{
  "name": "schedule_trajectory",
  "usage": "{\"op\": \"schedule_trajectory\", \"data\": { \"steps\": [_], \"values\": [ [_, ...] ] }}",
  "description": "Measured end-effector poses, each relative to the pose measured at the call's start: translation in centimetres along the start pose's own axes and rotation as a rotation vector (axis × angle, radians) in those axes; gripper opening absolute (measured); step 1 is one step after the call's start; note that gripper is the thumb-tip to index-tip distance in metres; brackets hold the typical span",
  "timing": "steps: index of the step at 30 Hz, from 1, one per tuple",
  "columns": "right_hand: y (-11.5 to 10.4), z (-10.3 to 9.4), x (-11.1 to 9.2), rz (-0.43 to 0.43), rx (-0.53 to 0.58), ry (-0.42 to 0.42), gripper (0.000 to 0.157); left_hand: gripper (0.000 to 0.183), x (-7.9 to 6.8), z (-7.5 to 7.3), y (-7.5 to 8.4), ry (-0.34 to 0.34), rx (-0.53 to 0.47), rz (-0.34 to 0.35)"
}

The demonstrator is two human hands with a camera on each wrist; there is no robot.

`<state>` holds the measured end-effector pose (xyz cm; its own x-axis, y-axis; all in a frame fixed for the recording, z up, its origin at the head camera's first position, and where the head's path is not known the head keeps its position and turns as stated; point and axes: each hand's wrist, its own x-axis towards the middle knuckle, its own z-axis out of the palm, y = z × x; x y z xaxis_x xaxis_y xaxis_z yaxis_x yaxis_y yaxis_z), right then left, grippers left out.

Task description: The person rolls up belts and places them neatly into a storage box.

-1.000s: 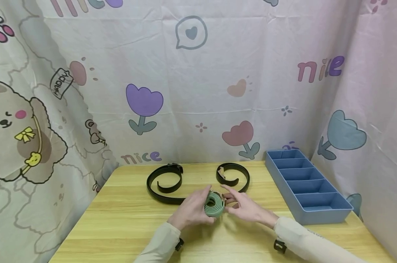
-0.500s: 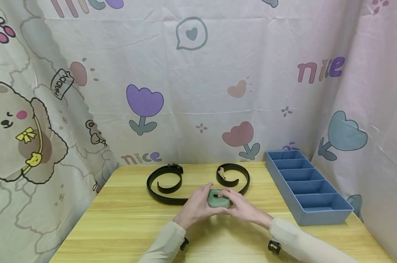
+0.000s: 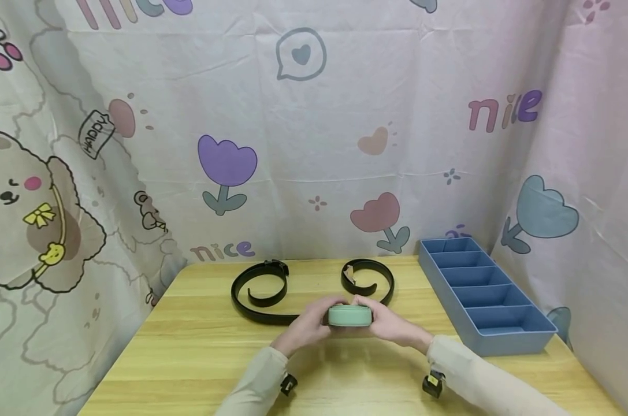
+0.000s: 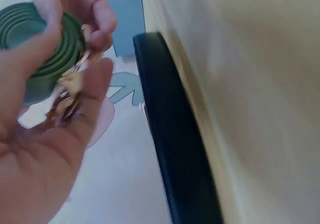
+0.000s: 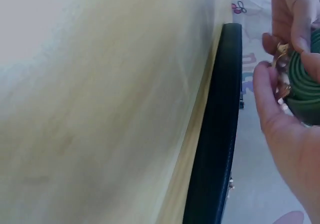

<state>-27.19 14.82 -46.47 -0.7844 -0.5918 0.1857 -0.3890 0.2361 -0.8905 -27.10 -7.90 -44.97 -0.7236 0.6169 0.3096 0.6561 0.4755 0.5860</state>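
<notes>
A green belt [image 3: 350, 316], wound into a tight roll, is held between both hands above the middle of the table. The left hand [image 3: 308, 325] grips it from the left and the right hand [image 3: 395, 328] from the right. In the head view its flat outer band faces the camera. Both wrist views show the coiled layers, with thumbs lying across them. A gold buckle [image 4: 70, 91] sticks out of the roll near the fingertips in the left wrist view. Beyond the hands lies a black belt [image 3: 259, 316] with a loosely curled left end. Its middle is partly hidden by the hands.
Another curled black strap [image 3: 389, 277] with a gold-coloured buckle lies at the back right; whether it joins the left one is hidden. A blue divided tray [image 3: 475, 332] stands on the table's right side. A printed curtain [image 3: 314, 115] hangs behind the wooden table [image 3: 189, 346].
The green roll has tipped from showing its spiral face to showing its outer band. The right hand has closed in to hold it along with the left. The black belts and tray have stayed put.
</notes>
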Motion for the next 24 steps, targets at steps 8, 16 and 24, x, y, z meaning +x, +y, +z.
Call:
{"op": "schedule_trajectory", "data": {
  "steps": [8,16,24],
  "values": [
    [0.2,-0.5,0.3,0.103,0.207,-0.056,0.041,0.042,0.2,0.2,0.0,0.052,-0.111,-0.104],
    [-1.6,-0.3,1.2,-0.066,-0.522,0.077,0.037,0.027,0.7,0.7,0.4,0.092,0.092,-0.168],
    [-3.1,1.3,2.0,-0.26,-1.078,0.216,0.039,0.015,1.8,0.8,1.9,0.179,0.219,-0.207]
  ]
}}
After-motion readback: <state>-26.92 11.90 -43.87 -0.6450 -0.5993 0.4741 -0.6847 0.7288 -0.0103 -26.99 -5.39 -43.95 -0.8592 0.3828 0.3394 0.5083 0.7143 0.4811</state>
